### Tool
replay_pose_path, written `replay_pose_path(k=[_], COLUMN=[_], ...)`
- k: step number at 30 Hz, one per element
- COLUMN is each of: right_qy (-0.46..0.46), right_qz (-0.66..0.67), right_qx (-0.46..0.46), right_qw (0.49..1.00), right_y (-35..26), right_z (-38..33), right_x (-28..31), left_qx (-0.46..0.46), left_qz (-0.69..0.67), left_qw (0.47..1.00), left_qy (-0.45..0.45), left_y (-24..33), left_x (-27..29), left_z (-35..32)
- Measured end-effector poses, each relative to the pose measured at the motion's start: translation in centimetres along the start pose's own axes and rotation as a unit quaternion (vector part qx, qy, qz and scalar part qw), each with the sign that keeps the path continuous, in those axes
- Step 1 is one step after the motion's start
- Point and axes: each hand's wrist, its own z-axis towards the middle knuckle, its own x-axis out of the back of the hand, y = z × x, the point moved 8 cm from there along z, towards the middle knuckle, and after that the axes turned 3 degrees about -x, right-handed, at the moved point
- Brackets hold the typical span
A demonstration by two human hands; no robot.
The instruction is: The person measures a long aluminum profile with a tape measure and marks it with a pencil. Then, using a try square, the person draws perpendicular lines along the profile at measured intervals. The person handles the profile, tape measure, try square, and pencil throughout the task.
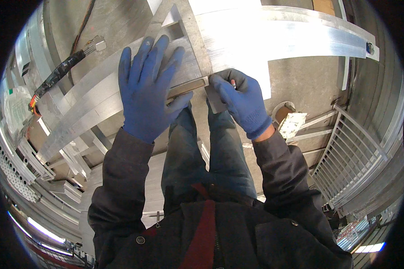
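Observation:
My left hand (146, 89), in a blue work glove, lies with fingers spread over a triangular metal square (203, 60). Its thumb rests by the square's thick near edge. The square sits across a long, flat aluminium plank (92, 96), which runs left and right in front of me. At the square's right corner, my right hand (240, 96), gloved the same way, is closed with thumb and forefinger pinched. A small reddish and silver end shows between its fingers; the rest is hidden. Below these fingers a flat grey piece (217, 101) hangs past the plank's near edge.
A black-wrapped cable with a metal end (72, 60) lies to the left, near clear plastic (18, 112). A white railing-like frame (345, 154) stands at the right. Beside my right wrist are a round container (282, 112) and crumpled paper (294, 124). Strong glare covers the plank's middle.

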Motion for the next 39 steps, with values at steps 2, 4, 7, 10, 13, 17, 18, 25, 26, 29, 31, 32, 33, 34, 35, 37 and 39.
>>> replay_pose_path(k=[2, 4, 7, 10, 13, 17, 18, 25, 26, 29, 31, 32, 33, 34, 35, 37, 39], right_qy=[-0.005, -0.001, 0.001, 0.012, 0.067, 0.097, 0.126, 0.111, 0.104, 0.110, 0.112, 0.112, 0.110, 0.105, 0.098, 0.088, 0.084], right_qz=[0.017, 0.009, 0.006, -0.034, -0.080, -0.054, -0.066, -0.147, -0.095, -0.104, -0.160, -0.166, -0.179, -0.183, -0.195, -0.214, -0.232], right_qx=[0.000, -0.009, -0.005, 0.033, 0.089, 0.085, 0.174, 0.200, 0.183, 0.205, 0.242, 0.249, 0.261, 0.256, 0.257, 0.269, 0.291], right_qw=[1.000, 1.000, 1.000, 0.999, 0.991, 0.990, 0.974, 0.962, 0.973, 0.967, 0.951, 0.948, 0.942, 0.943, 0.941, 0.935, 0.924], right_y=[0.1, 0.4, 0.5, -0.6, -3.3, -6.6, -8.3, -10.4, -9.7, -8.8, -8.8, -8.7, -8.8, -8.7, -8.7, -8.9, -9.2], right_z=[-0.1, -0.1, 0.0, -0.5, -1.9, -3.9, -3.8, -0.8, -0.4, 1.2, 1.4, 1.4, 1.4, 1.5, 1.5, 1.6, 1.7], right_x=[0.0, 0.1, 0.1, 0.5, 2.0, 4.2, 4.3, 3.1, 2.5, 0.8, 0.1, -0.1, -0.2, -0.3, -0.4, -0.8, -1.1], left_qx=[-0.007, -0.013, -0.016, -0.018, -0.009, 0.006, 0.008, 0.019, 0.018, 0.022, 0.025, 0.026, 0.028, 0.028, 0.027, 0.026, 0.025], left_qz=[0.006, -0.002, -0.010, -0.021, -0.030, -0.037, -0.046, -0.061, -0.060, -0.061, -0.067, -0.066, -0.072, -0.075, -0.076, -0.083, -0.086], left_qw=[1.000, 1.000, 0.999, 0.999, 0.999, 0.998, 0.998, 0.996, 0.996, 0.996, 0.995, 0.995, 0.995, 0.995, 0.995, 0.995, 0.994], left_qy=[-0.009, -0.023, -0.038, -0.040, -0.043, -0.051, -0.052, -0.064, -0.068, -0.065, -0.065, -0.065, -0.064, -0.062, -0.060, -0.057, -0.056], left_y=[0.4, 0.7, 0.9, 0.9, 0.9, 0.7, 0.6, 0.5, 0.5, 0.3, 0.2, 0.2, 0.1, 0.1, 0.0, 0.0, -0.1], left_x=[0.0, -0.3, -0.6, -0.5, -0.2, 0.3, 0.4, 0.6, 0.5, 0.5, 0.5, 0.5, 0.5, 0.5, 0.6, 0.7, 0.7], left_z=[0.4, 0.9, 1.3, 1.4, 1.5, 1.8, 1.9, 1.9, 1.9, 1.8, 1.7, 1.7, 1.6, 1.6, 1.6, 1.5, 1.5])
